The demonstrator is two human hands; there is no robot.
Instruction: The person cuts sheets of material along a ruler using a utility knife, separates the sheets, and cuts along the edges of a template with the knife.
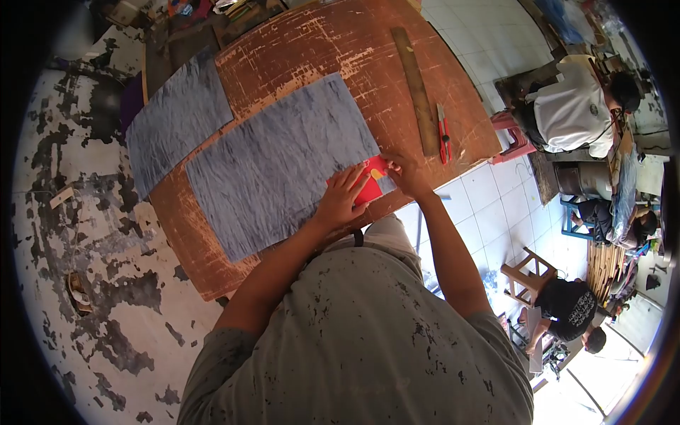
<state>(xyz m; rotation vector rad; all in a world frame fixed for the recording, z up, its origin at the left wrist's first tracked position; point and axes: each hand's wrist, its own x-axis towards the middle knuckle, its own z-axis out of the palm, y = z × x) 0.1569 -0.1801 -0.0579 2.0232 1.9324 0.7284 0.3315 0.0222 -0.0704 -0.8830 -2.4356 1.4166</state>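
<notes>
Red card (369,191) is lying on the sheet (276,156), at its near right corner. The left hand (343,200) is spreading loosely over the card, fingers flat, probably to steady it. The right hand (401,175) is curling narrowly at the card's far edge; whether it is pinching or merely touching cannot be told. Beyond, the ruler (416,92) and cutter (444,136) are resting on the table (283,46), perhaps placed aside for easy reach.
</notes>
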